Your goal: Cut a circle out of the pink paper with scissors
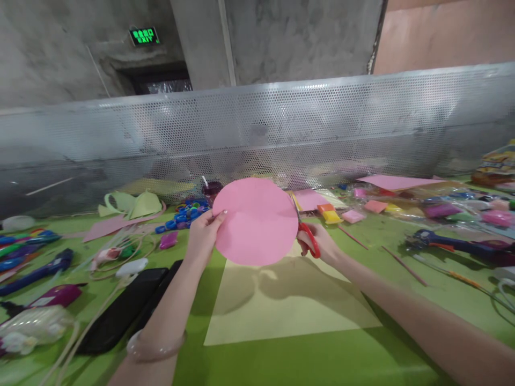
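My left hand (206,231) pinches the left edge of a round pink paper disc (256,222), thumb on its front face. The disc is held up above the table, facing me. At its right edge, my right hand (317,239) grips red-handled scissors (309,236), whose blades stand up along the paper's rim. Whether the blades touch the paper I cannot tell. Beneath both hands lies a pale yellow paper sheet (289,311), flat on the green table (249,364), with shadows of the hands and disc across it.
Black phones (124,308) and cables lie at the left, near a blue glue gun (36,273). Pink and green paper pieces (129,214) sit at the back left. Clay packets (330,213) and another glue gun (454,241) are on the right. A perforated metal screen (257,123) borders the back.
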The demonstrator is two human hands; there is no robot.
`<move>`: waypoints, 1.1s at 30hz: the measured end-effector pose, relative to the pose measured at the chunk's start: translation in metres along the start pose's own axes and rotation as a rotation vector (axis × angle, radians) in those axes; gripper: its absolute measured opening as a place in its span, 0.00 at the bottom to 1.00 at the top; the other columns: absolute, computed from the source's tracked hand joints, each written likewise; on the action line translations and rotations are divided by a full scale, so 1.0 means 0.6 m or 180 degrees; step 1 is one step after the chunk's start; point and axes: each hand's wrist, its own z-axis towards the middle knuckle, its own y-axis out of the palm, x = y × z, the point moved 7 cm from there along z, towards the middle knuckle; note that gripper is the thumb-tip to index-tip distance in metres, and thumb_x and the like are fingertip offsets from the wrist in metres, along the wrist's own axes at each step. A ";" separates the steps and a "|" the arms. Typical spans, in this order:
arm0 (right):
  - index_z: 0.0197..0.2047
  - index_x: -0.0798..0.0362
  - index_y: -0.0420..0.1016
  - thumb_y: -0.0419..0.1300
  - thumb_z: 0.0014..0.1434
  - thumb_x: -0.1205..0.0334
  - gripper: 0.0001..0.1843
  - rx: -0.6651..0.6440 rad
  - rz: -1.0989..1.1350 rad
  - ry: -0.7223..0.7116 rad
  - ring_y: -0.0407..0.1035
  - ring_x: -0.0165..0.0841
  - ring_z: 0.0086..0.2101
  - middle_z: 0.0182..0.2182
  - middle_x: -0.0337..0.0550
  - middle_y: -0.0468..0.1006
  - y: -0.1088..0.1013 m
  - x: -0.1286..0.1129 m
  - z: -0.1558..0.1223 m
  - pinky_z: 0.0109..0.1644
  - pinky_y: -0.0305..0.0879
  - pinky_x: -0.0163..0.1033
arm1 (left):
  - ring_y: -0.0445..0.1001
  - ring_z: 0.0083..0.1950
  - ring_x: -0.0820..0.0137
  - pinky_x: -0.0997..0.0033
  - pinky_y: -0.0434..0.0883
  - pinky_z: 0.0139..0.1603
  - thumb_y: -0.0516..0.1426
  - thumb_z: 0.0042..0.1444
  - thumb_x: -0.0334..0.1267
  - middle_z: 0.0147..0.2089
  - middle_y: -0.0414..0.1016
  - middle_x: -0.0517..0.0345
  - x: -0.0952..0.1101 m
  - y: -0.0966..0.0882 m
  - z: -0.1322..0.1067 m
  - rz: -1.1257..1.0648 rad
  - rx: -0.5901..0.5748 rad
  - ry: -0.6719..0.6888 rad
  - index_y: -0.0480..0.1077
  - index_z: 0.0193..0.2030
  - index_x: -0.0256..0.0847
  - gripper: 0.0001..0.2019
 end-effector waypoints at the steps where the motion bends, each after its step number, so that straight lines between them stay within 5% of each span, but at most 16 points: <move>1: 0.20 0.54 0.60 0.51 0.48 0.64 0.07 0.0005 -0.0001 0.0010 0.58 0.24 0.14 0.10 0.30 0.61 0.000 0.001 0.000 0.19 0.60 0.30 | 0.68 0.27 0.71 0.73 0.64 0.29 0.62 0.39 0.48 0.29 0.74 0.58 0.000 0.000 0.000 0.0005 0.0008 0.0007 0.73 0.35 0.38 0.19; 33: 0.19 0.53 0.58 0.52 0.48 0.62 0.09 0.0062 -0.0092 -0.0004 0.58 0.23 0.12 0.09 0.29 0.60 -0.002 -0.003 -0.001 0.17 0.57 0.28 | 0.68 0.27 0.71 0.73 0.63 0.28 0.61 0.39 0.50 0.29 0.74 0.58 0.009 -0.002 -0.001 0.0134 -0.0061 0.0098 0.73 0.35 0.38 0.19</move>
